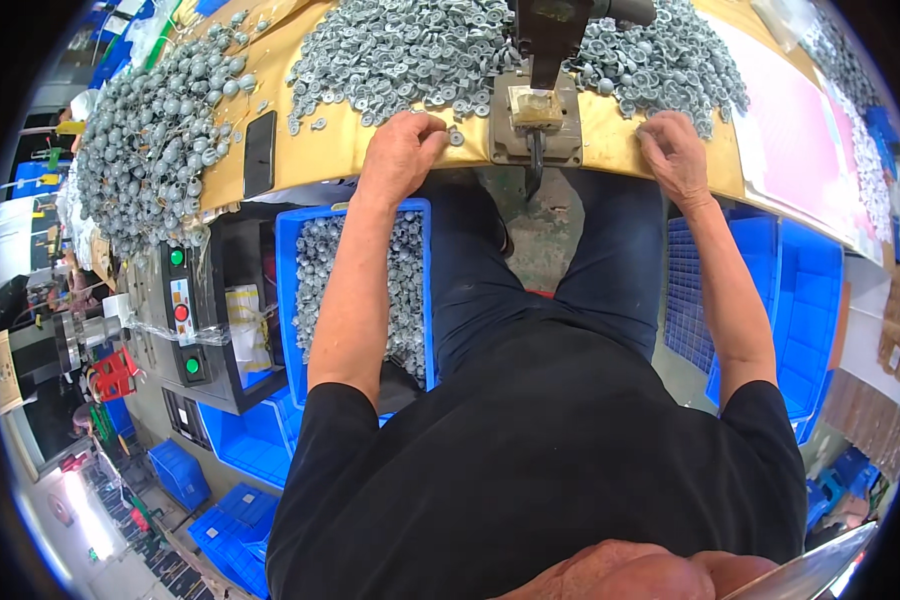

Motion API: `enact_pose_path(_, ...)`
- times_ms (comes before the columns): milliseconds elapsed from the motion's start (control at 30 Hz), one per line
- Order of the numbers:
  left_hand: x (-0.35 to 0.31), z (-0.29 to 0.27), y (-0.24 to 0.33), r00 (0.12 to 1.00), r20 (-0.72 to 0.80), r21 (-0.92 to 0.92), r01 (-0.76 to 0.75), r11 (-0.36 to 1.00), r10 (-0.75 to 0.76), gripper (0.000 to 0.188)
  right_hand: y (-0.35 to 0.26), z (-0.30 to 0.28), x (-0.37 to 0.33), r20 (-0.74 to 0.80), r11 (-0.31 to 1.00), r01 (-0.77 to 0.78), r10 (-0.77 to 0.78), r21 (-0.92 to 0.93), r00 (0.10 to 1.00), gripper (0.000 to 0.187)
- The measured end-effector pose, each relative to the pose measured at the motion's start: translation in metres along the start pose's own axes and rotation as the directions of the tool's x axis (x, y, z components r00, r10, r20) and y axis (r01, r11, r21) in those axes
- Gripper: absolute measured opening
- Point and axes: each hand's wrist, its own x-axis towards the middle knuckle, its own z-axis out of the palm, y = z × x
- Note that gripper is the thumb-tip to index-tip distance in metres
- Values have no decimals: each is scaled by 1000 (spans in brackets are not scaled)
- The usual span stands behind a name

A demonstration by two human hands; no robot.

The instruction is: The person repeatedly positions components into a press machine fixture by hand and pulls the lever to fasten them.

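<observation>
Grey round part [456, 137], no clear long axis, lies on yellow tabletop [330, 152] between left hand [407, 152] and press base [566, 128]; left nearer than right hand [675, 155]. Both hands curled; can't tell if pinching anything.

0 readable texts; 1 label [179, 291] on control box [213, 280] (just beside red button [181, 312]) too small to make out.

A black phone [259, 153] lay left of the left grip [403, 155]; a pink sheet [808, 160] lay right of the right grip [676, 153].
</observation>
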Motion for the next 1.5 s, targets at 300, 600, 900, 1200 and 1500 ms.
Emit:
enact_pose_path(300,2,2,18,1000,19,10,6,1000,-6,26,-92,45,49,35,970,-68,62,234,997,15)
enact_pose_path(600,-1,-2,15,997,66,29,-32,999,30,25,-102,62,67,130,997,-70,71,-19,989,29)
enact_pose_path(900,5,-3,2,992,83,3,-98,995,97,16,-104,63,66,190,949,-293,269,115,944,26)
enact_pose_path(1200,0,3,11,999,-46,17,-10,1000,11,21,-95,67,59,49,980,-76,68,183,996,20)
enact_pose_path(1500,11,-1,-2,977,-23,139,212,967,-211,32,-93,73,73,251,830,-506,452,232,856,24)
